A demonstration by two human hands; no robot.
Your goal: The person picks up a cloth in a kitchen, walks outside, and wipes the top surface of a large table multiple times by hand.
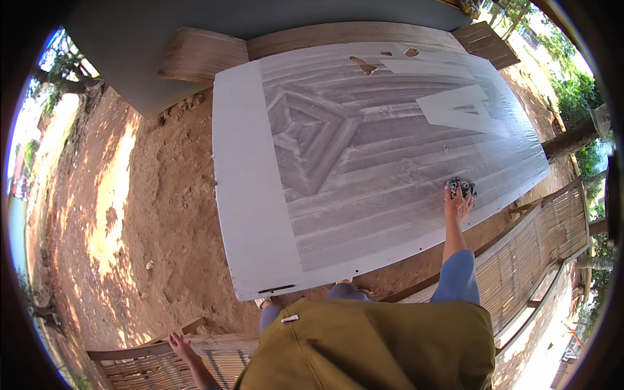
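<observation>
A large tabletop covered with a white and grey printed sheet [341, 204] lies before me, its covering torn in several spots near the far edge. On its near right part my right hand [458, 207] holds a crumpled black-and-white patterned cloth [460, 187] against the surface. My left hand [181, 345] is away from the tabletop at the lower left, over the end of a slatted bamboo bench, with its fingers apart and nothing in them. Whether it touches the bench frame I cannot tell.
Wooden bench planks [351, 34] run along the tabletop's far side, beside a grey wall [122, 53]. A slatted bamboo bench [531, 243] stands at the right and another bamboo section [146, 370] at the lower left. Bare earth [170, 209] lies left; a tree trunk [573, 142] is beyond the right end.
</observation>
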